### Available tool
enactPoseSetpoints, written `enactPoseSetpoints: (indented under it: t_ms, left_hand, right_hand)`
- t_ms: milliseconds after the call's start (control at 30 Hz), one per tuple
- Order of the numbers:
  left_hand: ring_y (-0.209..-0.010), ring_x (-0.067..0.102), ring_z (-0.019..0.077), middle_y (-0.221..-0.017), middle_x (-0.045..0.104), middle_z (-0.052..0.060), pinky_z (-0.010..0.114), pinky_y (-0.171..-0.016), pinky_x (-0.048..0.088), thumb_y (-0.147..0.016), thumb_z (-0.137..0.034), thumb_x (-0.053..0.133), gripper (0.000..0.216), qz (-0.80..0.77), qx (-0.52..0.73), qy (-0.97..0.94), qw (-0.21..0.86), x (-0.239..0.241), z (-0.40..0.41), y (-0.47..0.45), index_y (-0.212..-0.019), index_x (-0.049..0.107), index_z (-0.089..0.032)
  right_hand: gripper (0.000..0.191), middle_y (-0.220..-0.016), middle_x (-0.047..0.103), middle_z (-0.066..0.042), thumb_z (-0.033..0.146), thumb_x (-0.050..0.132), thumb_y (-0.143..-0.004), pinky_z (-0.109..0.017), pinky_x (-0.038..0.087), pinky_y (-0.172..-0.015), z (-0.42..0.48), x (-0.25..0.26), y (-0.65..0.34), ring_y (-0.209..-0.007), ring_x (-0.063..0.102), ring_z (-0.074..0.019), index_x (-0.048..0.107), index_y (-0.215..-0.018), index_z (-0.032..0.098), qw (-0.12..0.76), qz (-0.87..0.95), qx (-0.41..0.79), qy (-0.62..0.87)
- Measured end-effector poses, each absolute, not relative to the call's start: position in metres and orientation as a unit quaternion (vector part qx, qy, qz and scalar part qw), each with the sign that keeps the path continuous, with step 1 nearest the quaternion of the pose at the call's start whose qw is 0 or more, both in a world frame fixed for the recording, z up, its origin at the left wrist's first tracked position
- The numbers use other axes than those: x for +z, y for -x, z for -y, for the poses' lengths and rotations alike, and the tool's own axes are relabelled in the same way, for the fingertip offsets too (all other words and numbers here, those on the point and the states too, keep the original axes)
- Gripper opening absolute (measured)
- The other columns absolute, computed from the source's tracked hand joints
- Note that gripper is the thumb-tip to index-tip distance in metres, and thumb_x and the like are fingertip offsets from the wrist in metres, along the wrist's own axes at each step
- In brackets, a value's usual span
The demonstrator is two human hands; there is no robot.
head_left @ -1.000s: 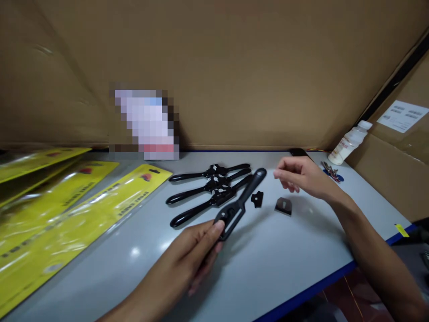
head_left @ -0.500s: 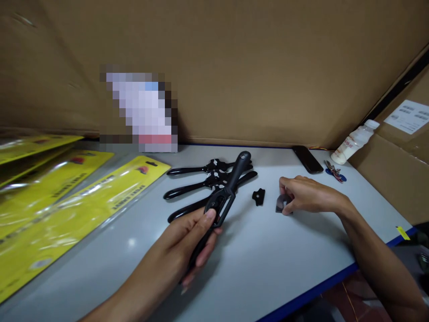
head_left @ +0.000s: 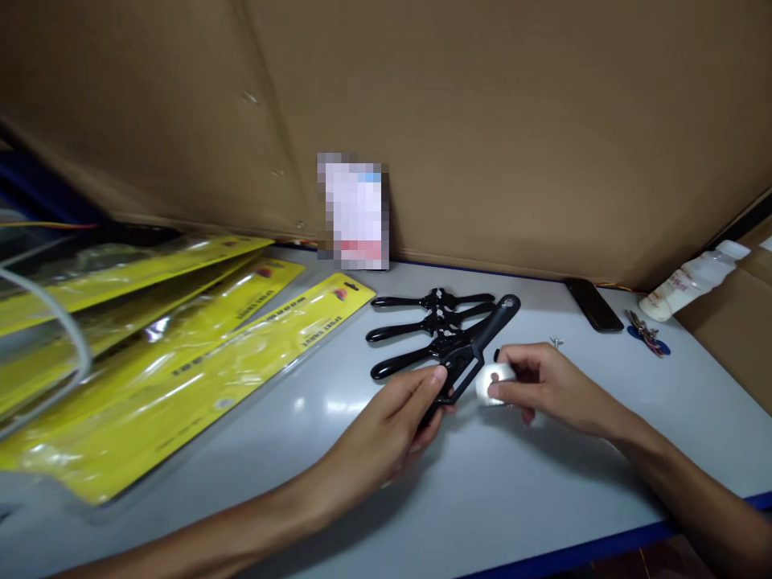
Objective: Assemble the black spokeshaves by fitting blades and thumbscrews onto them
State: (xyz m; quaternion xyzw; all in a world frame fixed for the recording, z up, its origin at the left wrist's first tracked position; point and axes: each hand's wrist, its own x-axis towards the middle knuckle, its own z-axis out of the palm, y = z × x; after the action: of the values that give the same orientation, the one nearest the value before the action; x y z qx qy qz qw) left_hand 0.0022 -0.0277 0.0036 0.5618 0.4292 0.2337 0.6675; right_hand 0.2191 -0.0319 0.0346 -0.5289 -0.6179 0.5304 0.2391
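My left hand (head_left: 395, 422) is closed around the middle of a black two-handled tool body (head_left: 476, 346), its far handle pointing up and right. My right hand (head_left: 546, 386) pinches a small shiny metal blade (head_left: 494, 382) and holds it right beside the tool's open frame. Three more black tools of the same kind (head_left: 431, 322) lie side by side on the grey table (head_left: 519, 498) just behind the held one.
Yellow blister packs (head_left: 181, 362) are spread over the table's left. A black phone (head_left: 594, 305), keys (head_left: 645, 331), a tiny wing screw (head_left: 556, 343) and a lying white bottle (head_left: 693, 280) are at the right rear. Cardboard (head_left: 482, 121) walls the back.
My right hand picked the blade off the table and brought it to the tool. My left hand lowered the tool. The view shifted left.
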Motion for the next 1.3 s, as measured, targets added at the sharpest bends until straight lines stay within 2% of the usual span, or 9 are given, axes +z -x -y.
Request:
enactPoseSetpoints:
  t_ms: [267, 433, 567, 800, 900, 1000, 1067, 1200, 1300]
  left_hand:
    - [-0.035, 0.023, 0.0069, -0.044, 0.035, -0.012, 0.017, -0.029, 0.025, -0.083, -0.080, 0.044, 0.057, -0.418, 0.221, -0.572, 0.670, 0.001, 0.027, -0.002, -0.074, 0.048, -0.024]
    - [-0.034, 0.024, 0.0065, -0.045, 0.037, -0.012, 0.015, -0.029, 0.025, -0.085, -0.079, 0.042, 0.056, -0.406, 0.200, -0.581, 0.676, 0.003, 0.026, -0.001, -0.075, 0.047, -0.024]
    - [-0.035, 0.026, 0.0059, -0.049, 0.036, -0.012, 0.014, -0.028, 0.025, -0.088, -0.073, 0.046, 0.052, -0.371, 0.184, -0.610, 0.676, 0.006, 0.025, 0.001, -0.084, 0.054, -0.022]
    - [-0.032, 0.023, 0.0055, -0.046, 0.036, -0.013, 0.014, -0.027, 0.026, -0.089, -0.069, 0.046, 0.047, -0.376, 0.171, -0.599, 0.686, 0.003, 0.022, 0.001, -0.086, 0.053, -0.023]
    - [-0.032, 0.022, 0.0051, -0.045, 0.036, -0.013, 0.013, -0.027, 0.025, -0.085, -0.073, 0.051, 0.049, -0.391, 0.167, -0.585, 0.691, 0.001, 0.022, 0.001, -0.079, 0.046, -0.024]
    - [-0.031, 0.019, 0.0055, -0.042, 0.036, -0.014, 0.014, -0.026, 0.022, -0.085, -0.074, 0.050, 0.049, -0.403, 0.159, -0.557, 0.709, -0.002, 0.021, 0.002, -0.078, 0.044, -0.025]
    - [-0.030, 0.016, 0.0057, -0.040, 0.033, -0.015, 0.014, -0.025, 0.020, -0.087, -0.074, 0.048, 0.049, -0.406, 0.161, -0.535, 0.723, -0.003, 0.020, 0.003, -0.079, 0.046, -0.026]
    - [-0.031, 0.014, 0.0042, -0.042, 0.035, -0.015, 0.013, -0.026, 0.016, -0.086, -0.073, 0.053, 0.049, -0.419, 0.156, -0.498, 0.743, -0.007, 0.016, 0.007, -0.081, 0.049, -0.025]
    - [-0.028, 0.012, 0.0039, -0.040, 0.034, -0.015, 0.015, -0.025, 0.016, -0.080, -0.078, 0.056, 0.053, -0.421, 0.158, -0.482, 0.752, -0.015, 0.013, 0.009, -0.079, 0.050, -0.025]
  right_hand:
    - [0.029, -0.047, 0.048, 0.011, 0.048, 0.067, -0.090, -0.016, 0.032, -0.033, 0.040, 0.024, -0.210, -0.034, 0.039, -0.0054, 0.057, -0.088, 0.021, 0.229, 0.572, 0.623, 0.482]
    - [0.032, -0.056, 0.061, 0.006, 0.042, 0.076, -0.083, -0.019, 0.042, -0.042, 0.041, 0.023, -0.208, -0.040, 0.052, -0.0067, 0.054, -0.078, 0.020, 0.265, 0.538, 0.658, 0.456]
    - [0.030, -0.076, 0.072, -0.002, 0.037, 0.080, -0.079, -0.023, 0.051, -0.052, 0.039, 0.017, -0.208, -0.055, 0.064, -0.0105, 0.061, -0.089, 0.017, 0.294, 0.510, 0.678, 0.440]
    - [0.027, -0.082, 0.073, -0.005, 0.037, 0.075, -0.082, -0.025, 0.049, -0.050, 0.036, 0.024, -0.211, -0.058, 0.065, -0.0132, 0.060, -0.094, 0.018, 0.285, 0.517, 0.654, 0.473]
    - [0.019, -0.070, 0.068, 0.000, 0.034, 0.068, -0.084, -0.024, 0.042, -0.047, 0.030, 0.030, -0.221, -0.049, 0.057, -0.0106, 0.060, -0.091, 0.019, 0.272, 0.596, 0.549, 0.519]
    - [0.010, -0.059, 0.058, 0.004, 0.028, 0.060, -0.088, -0.026, 0.038, -0.053, 0.020, 0.035, -0.237, -0.051, 0.049, -0.0103, 0.062, -0.085, 0.019, 0.301, 0.687, 0.305, 0.587]
    - [0.010, -0.061, 0.059, 0.003, 0.022, 0.060, -0.089, -0.027, 0.036, -0.058, 0.015, 0.038, -0.248, -0.056, 0.050, -0.0112, 0.065, -0.081, 0.019, 0.268, 0.719, 0.168, 0.619]
    - [0.012, -0.076, 0.069, 0.000, 0.023, 0.063, -0.091, -0.027, 0.037, -0.063, 0.009, 0.043, -0.267, -0.066, 0.057, -0.0133, 0.070, -0.082, 0.020, 0.128, 0.743, 0.133, 0.643]
    - [0.010, -0.085, 0.073, -0.003, 0.027, 0.065, -0.093, -0.029, 0.041, -0.068, 0.007, 0.043, -0.275, -0.073, 0.062, -0.0161, 0.072, -0.097, 0.021, 0.085, 0.745, 0.117, 0.651]
